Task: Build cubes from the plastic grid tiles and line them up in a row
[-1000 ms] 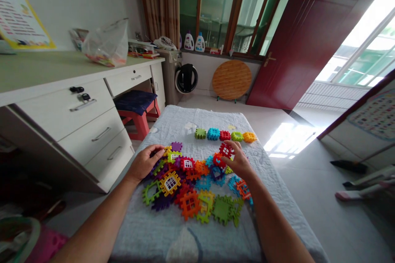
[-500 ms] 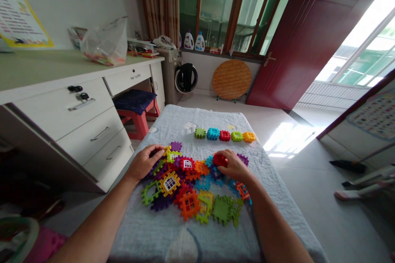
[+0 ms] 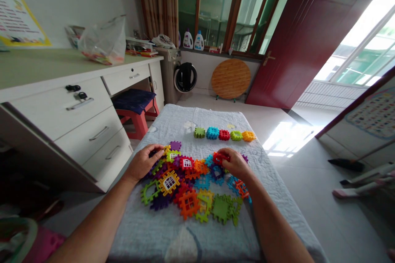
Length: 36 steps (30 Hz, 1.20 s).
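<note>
A pile of interlocking plastic building pieces in many colours lies on the cloth-covered table (image 3: 185, 242). My left hand (image 3: 144, 163) rests at the pile's left edge, thumb and index finger apart, fingertips by a yellow piece (image 3: 167, 148). It does not appear to grip anything. My right hand (image 3: 236, 163) pinches a red building piece (image 3: 217, 158) at the pile's right side, and the fingers partly cover it. Near that hand lie a dark blue piece (image 3: 217, 171) and an orange piece (image 3: 242, 189). A yellow window piece (image 3: 169, 183) lies nearer my left hand.
Beyond the pile stands a row of assembled blocks, among them a blue block (image 3: 212, 133) and an orange block (image 3: 248, 136). A white desk (image 3: 92, 109) and a stool (image 3: 135, 102) are on the left. A washing machine (image 3: 169, 76) and a round wooden tabletop (image 3: 231, 79) stand at the back.
The red piece in my right hand has turned, showing more of its edge, and that hand has shifted slightly. More of the dark blue piece below shows. My left hand has stayed put.
</note>
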Each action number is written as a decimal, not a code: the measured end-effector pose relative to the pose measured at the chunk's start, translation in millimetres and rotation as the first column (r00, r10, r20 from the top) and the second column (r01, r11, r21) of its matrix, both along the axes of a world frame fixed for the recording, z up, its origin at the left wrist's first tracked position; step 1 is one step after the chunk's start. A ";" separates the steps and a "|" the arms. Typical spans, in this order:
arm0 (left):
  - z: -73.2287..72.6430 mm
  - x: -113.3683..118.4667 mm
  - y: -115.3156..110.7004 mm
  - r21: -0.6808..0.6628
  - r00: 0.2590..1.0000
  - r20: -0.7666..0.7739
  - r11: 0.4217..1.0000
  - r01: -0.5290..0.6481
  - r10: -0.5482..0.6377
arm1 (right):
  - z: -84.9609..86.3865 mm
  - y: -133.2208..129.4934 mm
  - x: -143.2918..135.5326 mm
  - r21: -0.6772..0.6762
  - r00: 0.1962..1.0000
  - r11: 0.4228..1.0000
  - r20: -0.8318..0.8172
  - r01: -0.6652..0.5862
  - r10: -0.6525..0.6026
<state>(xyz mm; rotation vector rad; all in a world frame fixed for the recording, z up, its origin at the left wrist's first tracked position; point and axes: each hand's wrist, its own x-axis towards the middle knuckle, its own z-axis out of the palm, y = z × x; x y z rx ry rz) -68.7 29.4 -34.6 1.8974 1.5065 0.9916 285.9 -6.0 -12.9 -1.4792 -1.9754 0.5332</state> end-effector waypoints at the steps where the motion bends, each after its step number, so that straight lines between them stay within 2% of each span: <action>1: -0.4 -0.2 0.1 0.000 1.000 0.001 1.000 0.003 -0.003 | 0.2 -0.2 -0.1 0.004 1.000 1.000 0.003 -0.020 0.020; 6: -3.3 -1.0 1.0 0.015 1.000 -0.002 1.000 0.000 0.000 | 2.2 -2.2 -1.4 0.008 0.988 0.991 0.089 -0.131 0.130; 10: -5.1 -1.5 2.0 0.018 1.000 -0.014 1.000 0.001 -0.001 | 2.5 -2.8 -3.9 0.047 0.986 0.993 0.132 -0.112 0.105; 14: -4.9 -2.0 2.0 0.023 1.000 -0.014 1.000 0.011 -0.011 | 3.1 -2.1 -1.2 0.064 1.000 0.998 -0.011 -0.008 0.009; 18: -5.1 -2.9 1.8 0.033 1.000 -0.031 0.999 0.002 -0.001 | -1.5 2.3 7.7 0.001 0.972 0.997 -0.220 0.080 -0.078; 20: -5.2 -3.0 1.7 0.036 0.999 -0.033 0.999 0.006 -0.005 | -5.8 5.5 11.5 -0.031 0.967 0.994 -0.233 0.101 -0.105; 23: -4.8 -2.7 1.4 0.027 0.999 -0.033 1.000 0.009 -0.008 | -10.7 8.9 15.0 0.007 0.975 0.983 -0.129 0.184 -0.182; 27: -4.7 -2.6 1.5 0.026 0.999 -0.046 1.000 0.005 -0.004 | -10.7 8.3 16.1 0.169 0.957 0.944 0.013 0.283 -0.289; 32: -5.7 -2.8 2.5 0.036 0.999 -0.041 0.999 0.005 -0.004 | -10.3 4.8 4.8 0.241 0.950 0.947 0.176 0.214 -0.259; 36: -5.0 -2.1 2.1 0.045 0.999 -0.042 0.999 -0.003 0.005 | -14.4 5.0 -7.6 0.200 0.928 0.964 0.294 0.174 -0.228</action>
